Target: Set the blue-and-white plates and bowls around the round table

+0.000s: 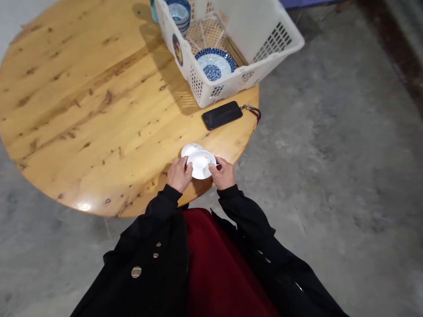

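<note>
A small white dish (200, 164) is gripped at its two sides by my hands, near the edge of the round wooden table (99, 110). My left hand (180, 175) is closed on its left rim, thumb on top. On the opposite rim my right hand (223, 173) pinches it, the thumb laid over the inside. A second small white dish (191, 149) shows just behind, partly covered by the held one. I cannot tell whether the two dishes touch.
Beyond my hands lies a black phone (222, 115) with a strap (256, 112) over the table's edge. A white plastic basket (264, 61) stands behind it, with a blue-and-white plate (214, 64), stacked bowls (180, 13) and chopstick-like sticks inside. Grey floor (330, 154) lies to the right.
</note>
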Motion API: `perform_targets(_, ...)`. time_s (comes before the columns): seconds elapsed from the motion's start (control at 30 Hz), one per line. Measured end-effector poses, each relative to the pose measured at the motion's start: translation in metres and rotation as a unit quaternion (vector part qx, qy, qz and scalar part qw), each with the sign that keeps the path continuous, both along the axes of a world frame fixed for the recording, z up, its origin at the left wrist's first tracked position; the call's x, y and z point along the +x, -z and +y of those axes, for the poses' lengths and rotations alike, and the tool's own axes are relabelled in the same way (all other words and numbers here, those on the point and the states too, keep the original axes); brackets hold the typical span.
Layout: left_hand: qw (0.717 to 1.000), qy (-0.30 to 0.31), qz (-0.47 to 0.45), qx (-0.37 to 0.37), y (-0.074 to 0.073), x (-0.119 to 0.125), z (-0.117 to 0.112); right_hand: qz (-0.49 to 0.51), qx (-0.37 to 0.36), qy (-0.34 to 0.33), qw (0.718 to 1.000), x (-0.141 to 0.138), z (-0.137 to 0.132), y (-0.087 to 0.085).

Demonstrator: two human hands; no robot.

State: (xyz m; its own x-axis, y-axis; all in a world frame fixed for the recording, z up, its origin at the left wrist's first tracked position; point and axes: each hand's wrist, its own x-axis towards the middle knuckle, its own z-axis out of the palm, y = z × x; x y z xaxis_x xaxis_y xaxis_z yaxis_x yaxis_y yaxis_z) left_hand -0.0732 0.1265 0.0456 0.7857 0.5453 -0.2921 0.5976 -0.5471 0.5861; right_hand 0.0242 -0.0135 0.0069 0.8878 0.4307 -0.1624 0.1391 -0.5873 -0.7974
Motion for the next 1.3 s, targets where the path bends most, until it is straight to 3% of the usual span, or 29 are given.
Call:
perform_targets(0.2, 0.997, -0.046, 0.054, 0.019, 0.008, 0.018, 0.023, -0.015, -0.080, -0.033, 0.996, 0.020, 0.037, 0.009)
perform_targets(0.4, 0.995, -0.058, 0.079, 0.024, 0.016, 0.020, 0.032, -0.014, -0.115, -0.082, 0.990, 0.026, 0.052, 0.014)
perform_targets(0.7, 0.992, -0.075, 0.095, 0.028, 0.019, 0.024, 0.036, -0.024, -0.080, -0.115, 0.990, 0.037, 0.058, 0.018)
perform_targets(1.17, 0.989, -0.079, 0.120, 0.046, 0.022, 0.024, 0.036, 0.001, -0.119, -0.173, 0.978, 0.050, 0.057, 0.016)
perform_targets(1.3, 0.989, -0.089, 0.118, 0.009, 0.028, 0.023, 0.035, 0.039, -0.136, -0.219, 0.966, 0.051, 0.058, 0.017)
